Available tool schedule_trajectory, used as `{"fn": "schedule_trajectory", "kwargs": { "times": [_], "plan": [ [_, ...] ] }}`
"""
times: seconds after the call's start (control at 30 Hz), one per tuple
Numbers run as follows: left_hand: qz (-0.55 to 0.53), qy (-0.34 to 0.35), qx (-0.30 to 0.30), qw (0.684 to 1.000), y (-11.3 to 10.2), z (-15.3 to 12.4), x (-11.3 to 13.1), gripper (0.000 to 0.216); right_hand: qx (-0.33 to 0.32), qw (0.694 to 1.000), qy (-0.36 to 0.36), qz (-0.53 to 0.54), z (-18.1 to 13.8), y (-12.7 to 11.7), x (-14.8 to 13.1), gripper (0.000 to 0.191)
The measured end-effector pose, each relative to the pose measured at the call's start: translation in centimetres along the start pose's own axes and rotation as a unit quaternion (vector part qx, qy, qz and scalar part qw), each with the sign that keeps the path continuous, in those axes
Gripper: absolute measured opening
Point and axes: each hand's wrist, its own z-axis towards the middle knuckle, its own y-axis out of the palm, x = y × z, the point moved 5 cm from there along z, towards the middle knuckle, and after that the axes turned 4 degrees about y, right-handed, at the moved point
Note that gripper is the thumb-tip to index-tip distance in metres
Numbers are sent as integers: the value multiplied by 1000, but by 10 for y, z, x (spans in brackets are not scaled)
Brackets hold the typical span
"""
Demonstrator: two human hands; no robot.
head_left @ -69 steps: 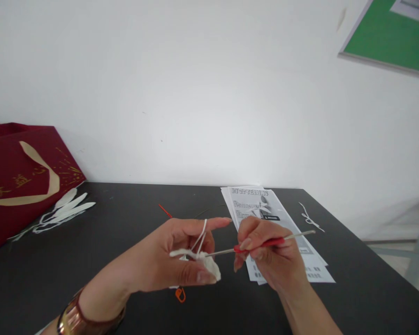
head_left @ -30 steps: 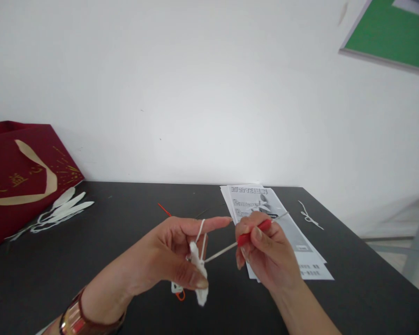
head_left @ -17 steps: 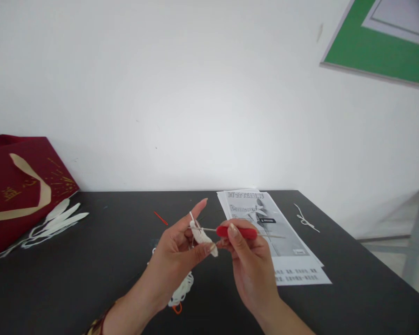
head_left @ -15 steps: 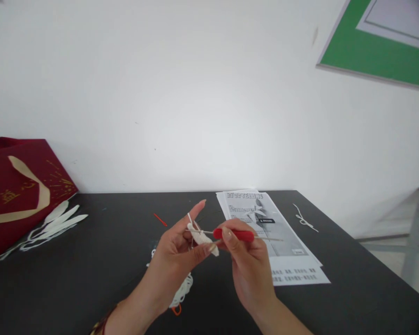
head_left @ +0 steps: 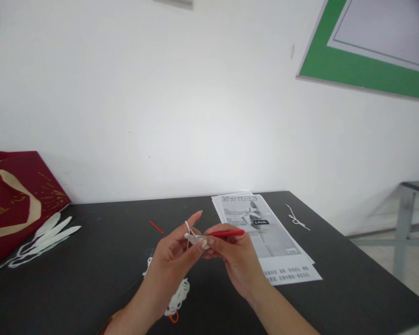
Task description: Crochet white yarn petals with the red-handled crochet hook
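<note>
Left hand: the left hand (head_left: 172, 253) was raised over the table, forefinger stretched up and away, thumb and the other fingers pinched together on the small white crochet piece (head_left: 194, 239).
Right hand: the right hand (head_left: 235, 258) was closed around the red-handled crochet hook (head_left: 226, 233), its thumb and forefinger pressed on the handle close to the left thumb.
Crochet hook: it lay nearly level, red handle pointing right, the metal end reaching left into the crochet piece; the tip itself was too small to make out.
Crochet piece: held in the air between the two hands, above the dark tabletop, touching both the left fingertips and the hook.
Yarn: a white yarn strand (head_left: 187, 227) was looped over the left forefinger and ran down to the piece.
Chain below: a white crocheted chain (head_left: 177, 298) hung or lay under the left wrist, with an orange stitch marker (head_left: 173, 318) at its lower end.
Table: black table (head_left: 91, 279), set against a white wall.
Papers: printed instruction sheets (head_left: 265, 237) lay just right of the hands.
Scrap: a short white yarn scrap (head_left: 296, 218) lay further right, near the table's edge.
Red item: a thin red pin (head_left: 156, 227) lay beyond the left hand.
Far left: a dark red gift bag (head_left: 14, 204) stood there, with white crocheted petals (head_left: 49, 232) lying beside it.
</note>
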Motion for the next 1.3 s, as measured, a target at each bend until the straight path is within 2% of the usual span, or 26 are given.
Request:
{"fn": "schedule_trajectory", "kwargs": {
  "times": [0.07,0.2,0.37,0.53,0.67,0.8,0.9,1.0,1.07,1.23,1.3],
  "plan": [
    [36,6,14,999,-5,2,5,45,-14,1000,-1,-6,1,0,-2,20],
    [84,-3,-2,996,-9,5,9,46,-20,1000,14,3,4,-2,-2,19],
    [92,-20,-16,995,-11,6,13,44,-49,996,52,45,6,-4,-3,21],
    [109,-45,-54,991,-10,5,17,39,-71,993,71,61,6,-5,-3,22],
    [171,-23,-68,983,-11,5,26,24,-73,993,66,72,6,-5,-3,21],
    [189,-13,-69,979,-10,7,30,20,-78,991,58,92,6,-5,-6,21],
    [190,-17,-72,979,-10,7,27,30,-87,991,58,88,6,-4,-7,20],
    [197,18,-62,978,-11,6,27,45,-97,990,61,77,5,-3,-7,19],
    [190,27,-61,980,-13,5,28,46,-97,991,60,72,5,-3,-7,19],
    [126,-45,-127,983,-10,2,28,52,-99,991,57,74,3,-3,-8,19],
    [126,-53,-130,982,-8,3,28,55,-101,990,59,77,3,-1,-8,19]
  ]
}}
